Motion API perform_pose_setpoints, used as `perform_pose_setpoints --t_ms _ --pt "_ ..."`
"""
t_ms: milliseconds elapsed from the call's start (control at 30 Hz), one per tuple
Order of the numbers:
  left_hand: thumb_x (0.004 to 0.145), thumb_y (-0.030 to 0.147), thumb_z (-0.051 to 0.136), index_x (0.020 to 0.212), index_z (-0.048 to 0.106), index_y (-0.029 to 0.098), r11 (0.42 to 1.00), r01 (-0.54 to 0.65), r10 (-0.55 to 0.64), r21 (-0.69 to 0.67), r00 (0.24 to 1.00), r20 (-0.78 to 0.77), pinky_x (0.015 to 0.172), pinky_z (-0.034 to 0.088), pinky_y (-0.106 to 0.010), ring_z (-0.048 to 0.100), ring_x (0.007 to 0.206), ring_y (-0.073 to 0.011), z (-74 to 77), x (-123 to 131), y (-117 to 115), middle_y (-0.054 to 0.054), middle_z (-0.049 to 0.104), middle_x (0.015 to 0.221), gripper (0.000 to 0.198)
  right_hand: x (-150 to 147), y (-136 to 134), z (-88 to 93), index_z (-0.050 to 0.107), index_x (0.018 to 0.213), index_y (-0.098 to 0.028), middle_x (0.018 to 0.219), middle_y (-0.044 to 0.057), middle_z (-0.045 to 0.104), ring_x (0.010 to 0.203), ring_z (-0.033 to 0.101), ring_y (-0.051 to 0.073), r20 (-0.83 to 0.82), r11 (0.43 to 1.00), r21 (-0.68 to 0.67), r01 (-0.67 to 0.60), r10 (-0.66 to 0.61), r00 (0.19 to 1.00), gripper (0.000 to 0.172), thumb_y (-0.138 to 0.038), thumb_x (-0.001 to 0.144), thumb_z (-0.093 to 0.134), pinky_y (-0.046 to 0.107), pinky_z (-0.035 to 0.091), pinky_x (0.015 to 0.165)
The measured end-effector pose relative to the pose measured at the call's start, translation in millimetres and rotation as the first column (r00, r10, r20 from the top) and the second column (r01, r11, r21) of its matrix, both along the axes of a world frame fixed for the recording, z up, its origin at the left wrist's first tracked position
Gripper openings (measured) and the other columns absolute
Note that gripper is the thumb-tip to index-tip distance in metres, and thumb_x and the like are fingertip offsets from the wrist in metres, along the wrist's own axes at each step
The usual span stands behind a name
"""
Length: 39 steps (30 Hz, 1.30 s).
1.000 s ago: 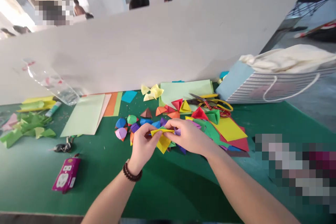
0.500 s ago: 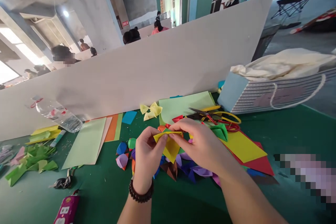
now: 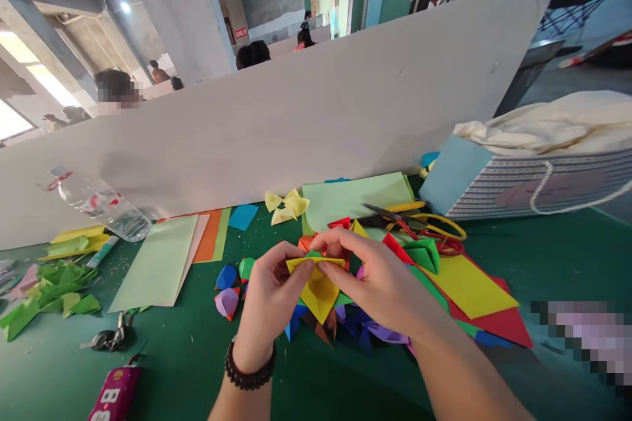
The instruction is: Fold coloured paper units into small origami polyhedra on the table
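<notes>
Both hands pinch a yellow folded paper (image 3: 320, 296) between thumbs and fingers, above the middle of the green table. My left hand (image 3: 273, 289) grips its left upper edge; a dark bead bracelet circles that wrist. At the right upper edge, my right hand (image 3: 368, 276) is closed on the same paper. The top edge is folded over and the lower part tapers to a point facing me. Under and around the hands lie several folded paper pieces, among them a lilac one (image 3: 227, 303) and a blue one (image 3: 226, 277). The fingertips behind the paper are partly hidden.
Scissors (image 3: 390, 214) and a green folded piece (image 3: 423, 254) lie right, near yellow paper (image 3: 476, 286). A striped bag (image 3: 557, 177) stands behind them. Left are pale green sheets (image 3: 155, 263), a tilted bottle (image 3: 101, 205), keys (image 3: 111, 339) and green scraps (image 3: 54, 289). A white partition (image 3: 237, 138) borders the table.
The camera view has shifted slightly. The yellow paper now faces me more fully, with its wide surface and lower point showing more. Both hands keep their pinch on it.
</notes>
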<state>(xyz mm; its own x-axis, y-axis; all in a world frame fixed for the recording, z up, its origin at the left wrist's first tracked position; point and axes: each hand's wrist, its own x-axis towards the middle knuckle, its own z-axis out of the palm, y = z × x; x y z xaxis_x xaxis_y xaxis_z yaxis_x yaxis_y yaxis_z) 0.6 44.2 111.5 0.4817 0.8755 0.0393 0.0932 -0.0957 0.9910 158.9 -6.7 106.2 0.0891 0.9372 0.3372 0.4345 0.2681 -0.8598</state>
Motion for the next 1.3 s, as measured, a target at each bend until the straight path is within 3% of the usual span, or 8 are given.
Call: perform_pose_setpoints --t_ms 233,400,533,667,800,900,1100,1300 --pt "0.080 0.031 0.064 0.077 0.059 0.016 1.000 -0.022 0.022 -0.004 0.999 0.046 0.054 0.039 -0.018 0.048 0.062 -0.0092 1.7 0 -1 0.001 0.053 0.069 0.015 0 3 1.2 0.065 0.087 -0.026 0.087 -0.001 0.067 0.083 0.063 0.015 -0.019 0.996 0.089 -0.026 0.028 0.999 0.014 -0.016 0.086 0.056 0.024 0.052 0.071" --pt "0.078 0.026 0.064 0.076 0.061 0.016 1.000 0.008 -0.008 0.000 1.000 0.010 0.053 0.038 -0.018 0.048 0.061 -0.0090 3.1 0 -3 0.001 0.052 0.068 0.010 6 -1 -0.8 0.060 0.079 -0.024 0.077 -0.001 0.064 0.072 0.060 0.013 0.141 0.974 0.207 -0.098 0.069 0.988 0.014 -0.015 0.088 0.055 0.025 0.049 0.067" --pt "0.079 0.025 0.063 0.076 0.062 0.016 0.998 0.009 -0.006 0.055 0.999 -0.052 0.051 0.036 -0.018 0.046 0.059 -0.0085 3.8 1 -4 0.001 0.051 0.066 0.010 12 -9 1.3 0.061 0.084 -0.024 0.079 0.000 0.064 0.074 0.060 0.014 0.330 0.958 0.241 -0.153 0.068 0.941 0.017 -0.013 0.090 0.050 0.025 0.049 0.066" --pt "0.084 0.022 0.057 0.080 0.064 0.017 0.973 0.014 0.024 0.232 0.987 -0.157 0.053 0.038 -0.018 0.050 0.061 -0.0092 8.5 -2 -6 0.000 0.058 0.072 0.010 14 -12 7.5 0.062 0.092 -0.024 0.087 0.002 0.066 0.082 0.062 0.015 0.303 0.974 0.145 -0.175 0.125 0.945 0.011 -0.018 0.091 0.052 0.026 0.051 0.071" --pt "0.084 0.016 0.054 0.084 0.067 0.018 0.893 0.064 0.073 0.446 0.957 -0.282 0.055 0.040 -0.018 0.054 0.063 -0.0092 14.0 -3 -13 0.000 0.064 0.073 0.014 15 -12 12.3 0.062 0.087 -0.023 0.085 0.000 0.068 0.079 0.064 0.014 0.125 0.993 0.024 -0.114 0.110 0.986 0.007 -0.025 0.090 0.056 0.024 0.052 0.069" --pt "0.085 0.014 0.053 0.084 0.067 0.019 0.857 0.068 0.112 0.510 0.943 -0.313 0.054 0.040 -0.017 0.056 0.063 -0.0092 15.3 -2 -17 0.000 0.068 0.077 0.015 14 -13 14.6 0.063 0.092 -0.025 0.089 -0.001 0.069 0.079 0.065 0.013 0.106 0.994 -0.060 -0.088 0.094 0.990 0.007 -0.025 0.088 0.058 0.023 0.052 0.067" --pt "0.087 0.021 0.054 0.083 0.067 0.020 0.898 0.041 0.129 0.438 0.927 -0.351 0.051 0.040 -0.017 0.054 0.058 -0.0086 13.3 1 -18 0.001 0.065 0.071 0.013 12 -17 14.8 0.060 0.084 -0.023 0.078 -0.004 0.066 0.065 0.059 0.011 0.305 0.999 0.033 0.017 -0.026 0.952 0.008 -0.018 0.090 0.057 0.023 0.043 0.058" --pt "0.090 0.027 0.050 0.094 0.063 0.019 0.965 0.052 0.037 0.259 0.944 -0.328 0.054 0.044 -0.016 0.058 0.064 -0.0091 15.0 0 -16 -0.001 0.064 0.079 0.015 4 -13 11.2 0.053 0.077 -0.020 0.075 -0.001 0.062 0.070 0.057 0.014 0.390 0.981 0.191 0.047 -0.120 0.913 0.014 -0.011 0.088 0.056 0.025 0.041 0.060"
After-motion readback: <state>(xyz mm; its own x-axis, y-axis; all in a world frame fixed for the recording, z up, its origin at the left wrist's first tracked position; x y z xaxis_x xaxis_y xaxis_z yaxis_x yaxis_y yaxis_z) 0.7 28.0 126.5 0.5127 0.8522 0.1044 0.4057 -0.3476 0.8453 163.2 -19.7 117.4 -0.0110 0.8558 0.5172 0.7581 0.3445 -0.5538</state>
